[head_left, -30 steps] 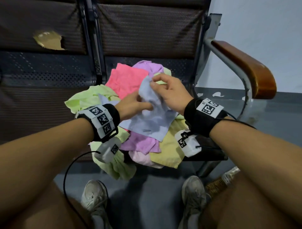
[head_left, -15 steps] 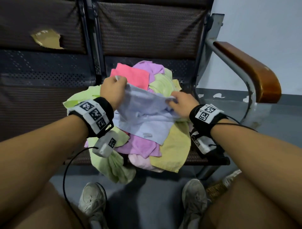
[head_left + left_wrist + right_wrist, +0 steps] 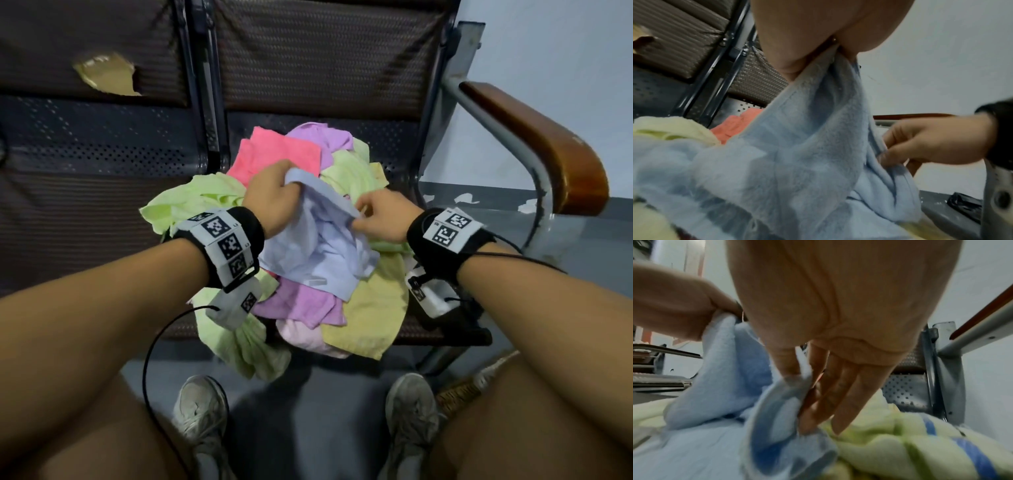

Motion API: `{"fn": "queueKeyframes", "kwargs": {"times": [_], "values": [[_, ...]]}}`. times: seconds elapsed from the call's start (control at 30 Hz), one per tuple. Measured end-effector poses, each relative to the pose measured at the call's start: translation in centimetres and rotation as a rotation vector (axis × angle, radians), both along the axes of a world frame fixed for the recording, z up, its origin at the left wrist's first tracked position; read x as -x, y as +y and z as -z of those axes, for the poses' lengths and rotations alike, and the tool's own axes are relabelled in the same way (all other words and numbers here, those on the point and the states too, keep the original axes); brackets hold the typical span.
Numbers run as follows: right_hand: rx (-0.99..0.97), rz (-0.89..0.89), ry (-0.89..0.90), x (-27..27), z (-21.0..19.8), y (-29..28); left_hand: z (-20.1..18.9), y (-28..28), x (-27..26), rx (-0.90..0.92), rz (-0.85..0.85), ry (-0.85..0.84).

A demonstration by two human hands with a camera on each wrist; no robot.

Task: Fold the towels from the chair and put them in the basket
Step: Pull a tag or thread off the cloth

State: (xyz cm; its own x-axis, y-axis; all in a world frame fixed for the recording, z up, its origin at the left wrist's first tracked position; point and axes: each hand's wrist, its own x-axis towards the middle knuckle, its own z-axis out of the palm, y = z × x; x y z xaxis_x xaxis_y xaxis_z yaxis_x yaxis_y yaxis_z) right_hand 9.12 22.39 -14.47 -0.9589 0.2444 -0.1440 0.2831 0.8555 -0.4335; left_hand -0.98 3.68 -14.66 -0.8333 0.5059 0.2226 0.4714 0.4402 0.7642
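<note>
A light blue towel [image 3: 322, 246] lies on top of a heap of towels on the chair seat [image 3: 394, 144]. My left hand [image 3: 274, 192] grips its far corner, seen bunched under the fingers in the left wrist view as the blue towel [image 3: 818, 129]. My right hand [image 3: 380, 219] pinches the towel's right edge between thumb and fingers; the right wrist view shows the blue towel [image 3: 777, 402] caught there. Pink [image 3: 270, 154], purple [image 3: 318, 137], green [image 3: 191, 202] and yellow [image 3: 373, 308] towels lie beneath. No basket is visible.
A wooden armrest [image 3: 541, 144] on a metal frame rises at the right. A second seat [image 3: 85, 205] adjoins on the left, its backrest torn [image 3: 106, 75]. My shoes [image 3: 202, 407] stand on the grey floor below the seat edge.
My hands, spread apart half a second ago, have come closer together over the heap. The left hand moved right with its corner, and the blue towel now bunches between them.
</note>
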Motion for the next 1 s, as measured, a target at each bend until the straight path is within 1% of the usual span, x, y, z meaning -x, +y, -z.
{"fn": "queueKeyframes", "kwargs": {"times": [0.03, 0.07, 0.1, 0.13, 0.2, 0.23, 0.27, 0.33, 0.37, 0.43, 0.47, 0.5, 0.53, 0.57, 0.63, 0.67, 0.7, 0.73, 0.77, 0.8, 0.83, 0.87, 0.93, 1.0], "values": [[-0.064, -0.005, -0.093, -0.4, 0.6, 0.1, 0.0, -0.1, 0.2, -0.029, -0.032, -0.037], [-0.099, 0.000, -0.127, -0.6, 1.1, 0.3, 0.0, -0.3, 0.3, -0.037, -0.038, -0.067], [-0.093, 0.030, -0.105, -0.6, 1.3, 0.3, 0.2, -0.5, 0.3, 0.002, -0.031, -0.080], [-0.055, 0.063, -0.025, -0.5, 1.2, 0.2, 0.4, -0.7, 0.1, 0.086, -0.006, -0.053], [0.099, 0.095, 0.211, -0.1, 0.6, -0.5, 1.0, -0.9, -0.5, 0.288, 0.078, 0.067], [0.177, 0.083, 0.296, 0.1, 0.0, -1.2, 1.2, -0.8, -0.9, 0.333, 0.126, 0.117], [0.229, 0.041, 0.358, 0.3, -0.4, -1.9, 1.2, -0.5, -1.2, 0.321, 0.164, 0.152], [0.278, -0.050, 0.427, 0.5, -1.4, -3.3, 0.9, 0.2, -1.8, 0.201, 0.207, 0.155], [0.299, -0.063, 0.451, 0.5, -1.9, -3.6, 0.6, 0.6, -2.0, 0.175, 0.213, 0.159], [0.318, -0.008, 0.515, 0.4, -2.5, -3.3, 0.0, 1.1, -2.2, 0.173, 0.189, 0.188], [0.329, 0.030, 0.534, 0.2, -2.6, -2.9, -0.2, 1.1, -2.1, 0.153, 0.151, 0.170], [0.331, 0.060, 0.518, 0.1, -2.4, -2.2, -0.5, 1.2, -1.9, 0.118, 0.101, 0.128], [0.318, 0.080, 0.454, -0.2, -2.2, -1.6, -0.7, 1.1, -1.6, 0.077, 0.063, 0.095], [0.288, 0.088, 0.353, -0.5, -1.7, -1.2, -1.0, 1.1, -1.3, 0.037, 0.033, 0.065], [0.171, 0.057, 0.075, -1.1, -0.5, -1.0, -1.3, 1.0, -0.8, -0.054, -0.018, -0.007], [0.126, 0.040, -0.010, -1.3, -0.1, -0.9, -1.3, 0.9, -0.6, -0.092, -0.037, -0.042], [0.110, 0.036, -0.030, -1.4, 0.2, -0.8, -1.2, 0.8, -0.6, -0.116, -0.053, -0.070], [0.125, 0.044, 0.008, -1.3, 0.1, -0.8, -1.1, 0.6, -0.6, -0.118, -0.054, -0.095], [0.149, 0.055, 0.094, -1.2, -0.3, -0.8, -1.0, 0.4, -0.8, -0.097, -0.021, -0.112], [0.175, 0.062, 0.200, -1.0, -0.8, -0.9, -0.9, 0.3, -1.0, -0.058, 0.048, -0.116], [0.192, 0.059, 0.301, -0.7, -1.2, -1.0, -0.8, 0.2, -1.2, 0.007, 0.120, -0.107], [0.202, 0.047, 0.365, -0.5, -1.5, -1.3, -0.8, 0.3, -1.5, 0.090, 0.170, -0.079], [0.224, -0.019, 0.425, -0.3, -1.7, -2.1, -0.9, 0.7, -2.1, 0.237, 0.201, 0.021], [0.269, -0.067, 0.447, -0.4, -1.7, -2.7, -1.1, 1.2, -2.5, 0.269, 0.182, 0.079]]}}
